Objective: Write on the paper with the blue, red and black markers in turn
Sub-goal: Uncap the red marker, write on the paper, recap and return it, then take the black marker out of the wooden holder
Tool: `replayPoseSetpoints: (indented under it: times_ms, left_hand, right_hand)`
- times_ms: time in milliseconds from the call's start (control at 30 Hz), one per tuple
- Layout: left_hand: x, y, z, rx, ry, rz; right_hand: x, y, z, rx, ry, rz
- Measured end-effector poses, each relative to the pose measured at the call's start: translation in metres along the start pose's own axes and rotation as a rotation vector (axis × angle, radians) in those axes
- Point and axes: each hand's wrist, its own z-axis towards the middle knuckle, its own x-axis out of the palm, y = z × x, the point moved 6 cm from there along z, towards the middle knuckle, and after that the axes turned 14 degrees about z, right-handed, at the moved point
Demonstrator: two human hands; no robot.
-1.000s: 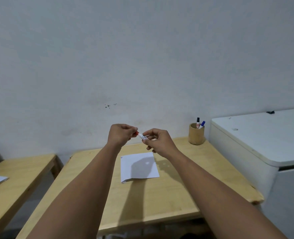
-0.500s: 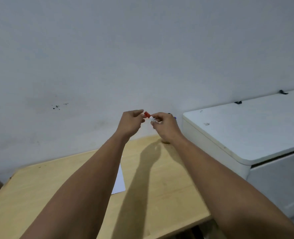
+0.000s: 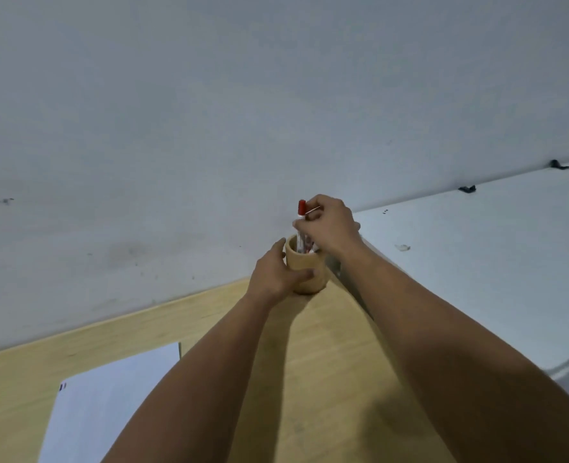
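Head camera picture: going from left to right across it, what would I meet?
Paper on the wooden table → left hand gripping the wooden pen cup → red marker, cap up, lower end in the cup → right hand holding that marker → white cabinet.

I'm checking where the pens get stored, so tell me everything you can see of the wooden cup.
The cup is a small round holder of pale wood, upright on the table at its far edge by the wall, beside a white cabinet. Its mouth is open, with markers standing inside. The left hand wraps its side, thumb across the front. The right hand above it holds the red marker, cap up, lower end inside the cup.
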Motion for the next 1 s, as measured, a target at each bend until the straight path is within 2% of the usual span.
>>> replayPoseSetpoints:
  times_ms: [100, 200, 367, 467, 633, 800, 867, 1000]
  left_hand:
    - [0.006, 0.004, 0.005, 0.014, -0.045, -0.05]
    - [0.006, 0.006, 0.005, 0.039, -0.07, -0.059]
    - [0.006, 0.006, 0.005, 0.044, -0.091, -0.049]
    - [0.008, 0.006, 0.005, 0.022, -0.084, -0.037]
    - [0.003, 0.002, -0.005, 0.015, -0.037, 0.017]
    - [-0.029, -0.004, -0.031, -0.017, -0.089, 0.083]
    - [-0.053, -0.008, -0.045, -0.017, -0.132, 0.086]
    - [-0.111, -0.02, -0.076, 0.0, -0.242, 0.079]
  right_hand:
    - [0.003, -0.011, 0.006, -0.003, -0.055, 0.047]
    - [-0.005, -0.013, 0.015, 0.013, -0.155, -0.008]
    - [0.012, -0.027, 0.028, 0.225, 0.071, -0.16]
    - [0.015, -0.032, 0.026, 0.256, 0.09, -0.173]
    - [-0.009, -0.004, 0.02, 0.146, -0.103, -0.099]
    - [-0.036, 0.059, 0.004, -0.041, -0.18, 0.145]
    - [-0.038, 0.084, -0.006, -0.102, -0.127, 0.29]
    - [-0.025, 0.126, -0.043, -0.11, 0.103, 0.387]
